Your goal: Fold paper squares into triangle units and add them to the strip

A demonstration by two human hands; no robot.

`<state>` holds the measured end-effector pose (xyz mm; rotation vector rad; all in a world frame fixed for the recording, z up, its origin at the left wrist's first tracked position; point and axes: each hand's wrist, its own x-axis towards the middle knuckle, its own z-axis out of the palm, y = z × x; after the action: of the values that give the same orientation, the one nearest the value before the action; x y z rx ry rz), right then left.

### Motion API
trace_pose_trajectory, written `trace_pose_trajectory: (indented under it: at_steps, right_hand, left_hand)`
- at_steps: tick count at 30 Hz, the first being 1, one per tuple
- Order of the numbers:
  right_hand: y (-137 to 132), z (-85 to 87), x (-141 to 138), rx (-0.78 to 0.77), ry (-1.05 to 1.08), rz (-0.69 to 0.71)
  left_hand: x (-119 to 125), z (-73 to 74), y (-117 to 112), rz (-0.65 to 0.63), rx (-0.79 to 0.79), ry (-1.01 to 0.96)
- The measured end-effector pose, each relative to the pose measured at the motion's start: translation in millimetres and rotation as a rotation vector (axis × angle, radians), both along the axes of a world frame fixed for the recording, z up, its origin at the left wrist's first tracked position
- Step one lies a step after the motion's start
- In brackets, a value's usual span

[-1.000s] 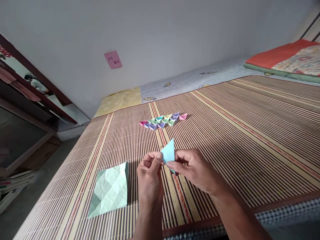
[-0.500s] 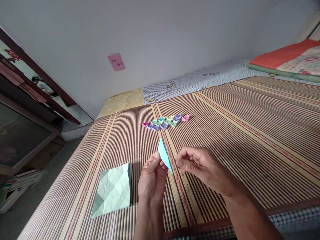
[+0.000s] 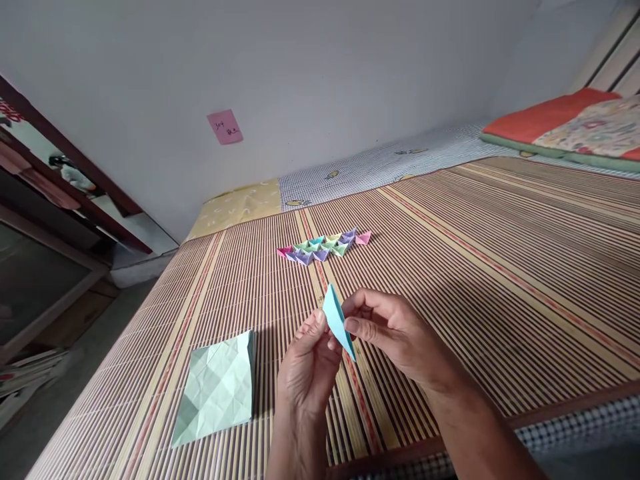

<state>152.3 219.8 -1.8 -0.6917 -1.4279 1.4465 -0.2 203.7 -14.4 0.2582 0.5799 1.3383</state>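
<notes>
A folded light-blue paper boat, long and pointed at both ends, is held up above the mat. My left hand is closed on its left side, the thumb pressed against the paper. My right hand pinches the boat's right edge between thumb and fingers. Beyond my hands, several small folded paper boats in pink, purple, green, blue and yellow stand close together in rows. To the left of my left hand lies a creased pale-green square of paper.
A striped bamboo mat covers the bed. Along the wall runs a checked sheet, with a folded orange and floral quilt at the far right. A pink note is on the wall. Shelves stand at left beyond the bed's edge.
My right hand has moved left and come onto the boat's edge, where before it was apart. The boat is turned slightly and its sides look more spread. The view has shifted a little.
</notes>
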Motion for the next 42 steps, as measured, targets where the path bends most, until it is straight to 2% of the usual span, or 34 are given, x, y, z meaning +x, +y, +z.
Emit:
trace_pose_trajectory:
  at_steps: [5, 11, 16, 19, 23, 25, 28, 29, 33, 38, 42]
  right_hand:
    - [-1, 0.5, 0, -0.014, 0.042, 0.038]
    - [-5, 5.2, -7, 0.225, -0.173, -0.195]
    - [-7, 0.9, -19, 0.254, -0.205, -0.35]
    - [-9, -1.5, -25, 0.245, -0.188, -0.392]
    - [-10, 0.3, -28, 0.31, -0.144, -0.356]
    - [-9, 0.8, -29, 0.367, -0.152, -0.359]
    - [-8, -1.4, -28, 0.464, -0.215, -0.451]
    - [-7, -2.6, -28, 0.489, -0.241, -0.486]
    - [-4, -6.4, -25, 0.524, -0.329, -0.569]
    - [-2, -10.6, -22, 0.57, -0.375, -0.611]
    - [-1, -13.8, -20, 0.592, -0.418, -0.647]
  left_hand:
    - [-2, -2.2, 0, -0.001, -0.028, -0.021]
    - [-2, 0.8, -5, 0.081, 0.131, 0.207]
    - [2, 4.0, -9, 0.176, 0.174, 0.321]
    - [4, 3.6, -9, 0.223, 0.2, 0.339]
    - [4, 1.6, -8, 0.204, 0.223, 0.406]
    - [5, 1.9, -10, 0.254, 0.226, 0.485]
    - [8, 5.9, -15, 0.389, 0.263, 0.702]
    - [9, 7.6, -17, 0.396, 0.284, 0.779]
    - [12, 12.2, -22, 0.267, 0.333, 0.93]
    - [12, 15.9, -23, 0.153, 0.369, 0.901]
    - [11, 20.6, -24, 0.022, 0.399, 0.784]
